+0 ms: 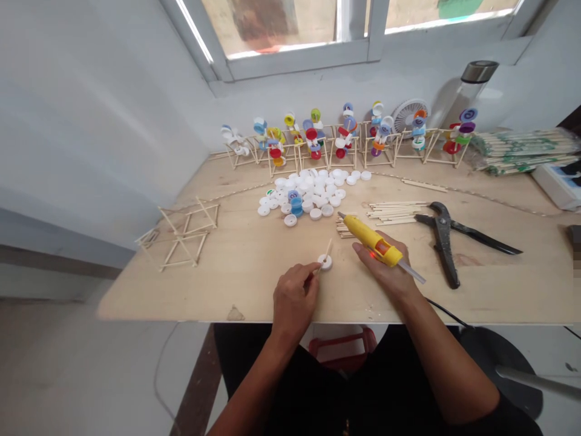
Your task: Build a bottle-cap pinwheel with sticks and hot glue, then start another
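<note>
My left hand [296,295] pinches a thin wooden stick [327,249] that slants up across a white bottle cap [325,262] on the table. Around a yellow glue gun [370,237] my right hand [391,266] is closed, palm up. The gun's tip points up and left, over a small bundle of short sticks [347,227], and a clear glue stick juts from its back end. Behind the hands lies a pile of white caps [313,189], with a few blue caps [296,206] stacked among them.
Stick frames with coloured caps [313,142] line the table's back. Bare stick frames [184,239] lie at left. On the right are loose sticks [394,212], black pliers [443,242], bagged sticks [526,150], a bottle [469,91], a small fan [411,115] and a power strip [558,184].
</note>
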The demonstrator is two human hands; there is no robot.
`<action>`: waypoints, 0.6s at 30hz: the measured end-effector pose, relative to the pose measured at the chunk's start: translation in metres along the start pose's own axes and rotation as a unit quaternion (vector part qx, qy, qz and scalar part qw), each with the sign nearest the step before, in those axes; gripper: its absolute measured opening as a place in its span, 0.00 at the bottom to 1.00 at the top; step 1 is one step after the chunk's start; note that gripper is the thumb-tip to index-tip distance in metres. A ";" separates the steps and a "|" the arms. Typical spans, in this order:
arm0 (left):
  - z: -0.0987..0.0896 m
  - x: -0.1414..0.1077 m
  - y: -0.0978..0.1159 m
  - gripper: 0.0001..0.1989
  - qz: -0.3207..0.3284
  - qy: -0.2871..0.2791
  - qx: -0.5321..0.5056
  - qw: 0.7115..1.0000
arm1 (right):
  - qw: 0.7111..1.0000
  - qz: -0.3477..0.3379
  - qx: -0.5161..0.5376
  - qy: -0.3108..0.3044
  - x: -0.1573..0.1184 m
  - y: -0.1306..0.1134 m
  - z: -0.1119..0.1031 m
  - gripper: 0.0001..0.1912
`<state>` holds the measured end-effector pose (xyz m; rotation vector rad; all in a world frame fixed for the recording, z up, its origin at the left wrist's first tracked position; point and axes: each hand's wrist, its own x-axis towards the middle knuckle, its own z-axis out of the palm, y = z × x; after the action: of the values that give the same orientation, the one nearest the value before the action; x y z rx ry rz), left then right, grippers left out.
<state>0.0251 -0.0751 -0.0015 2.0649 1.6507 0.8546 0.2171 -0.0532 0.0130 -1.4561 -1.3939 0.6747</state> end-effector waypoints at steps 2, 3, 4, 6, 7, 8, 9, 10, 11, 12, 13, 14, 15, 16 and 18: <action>0.000 0.000 0.000 0.13 0.000 -0.002 -0.004 1.000 | 0.999 0.003 -0.014 -0.029 0.000 0.000 0.001 0.15; 0.000 0.000 0.000 0.13 0.001 -0.002 -0.005 1.000 | 0.999 0.000 -0.021 -0.042 0.001 0.001 0.002 0.14; 0.000 0.000 0.000 0.13 0.001 -0.003 -0.005 1.000 | 0.998 -0.005 -0.027 -0.058 0.001 0.001 0.002 0.12; 0.000 0.000 0.000 0.13 -0.001 -0.005 0.000 1.000 | 0.995 -0.017 -0.034 -0.094 0.001 0.000 0.004 0.08; 0.000 0.000 0.000 0.13 -0.002 -0.006 0.003 1.000 | 0.993 -0.021 -0.039 -0.111 0.002 -0.001 0.005 0.06; 0.000 0.000 0.000 0.13 -0.002 -0.006 0.006 1.000 | 0.991 -0.024 -0.045 -0.126 0.002 -0.001 0.005 0.05; 0.000 0.000 0.000 0.13 -0.002 -0.006 0.009 1.000 | 0.989 -0.027 -0.052 -0.138 0.001 -0.002 0.006 0.05; 0.001 0.000 0.000 0.13 -0.001 -0.005 0.010 1.000 | 0.987 -0.029 -0.059 -0.147 0.001 -0.003 0.006 0.06; 0.001 0.000 0.000 0.13 0.001 -0.004 0.012 1.000 | 0.986 -0.031 -0.063 -0.153 0.001 -0.003 0.007 0.06; 0.001 0.000 0.001 0.13 0.001 -0.003 0.014 1.000 | 0.984 -0.034 -0.067 -0.159 0.001 -0.003 0.008 0.06; 0.001 0.000 0.001 0.13 0.001 -0.003 0.017 1.000 | 0.983 -0.039 -0.072 -0.163 0.001 -0.003 0.009 0.06; 0.001 0.000 0.001 0.13 -0.001 -0.003 0.020 1.000 | 0.982 -0.043 -0.077 -0.167 0.000 -0.003 0.010 0.05; 0.001 0.000 0.001 0.13 -0.002 -0.004 0.022 1.000 | 0.981 -0.046 -0.085 -0.170 0.000 -0.003 0.012 0.05; 0.001 0.000 0.002 0.13 -0.004 -0.005 0.023 1.000 | 0.980 -0.047 -0.094 -0.170 0.000 -0.003 0.013 0.05; 0.000 0.000 0.002 0.13 -0.007 -0.008 0.022 1.000 | 0.978 -0.049 -0.115 -0.168 -0.001 -0.002 0.016 0.06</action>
<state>0.0268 -0.0754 -0.0004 2.0813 1.6883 0.8024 0.2019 -0.0499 0.0087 -1.4865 -1.8434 0.7406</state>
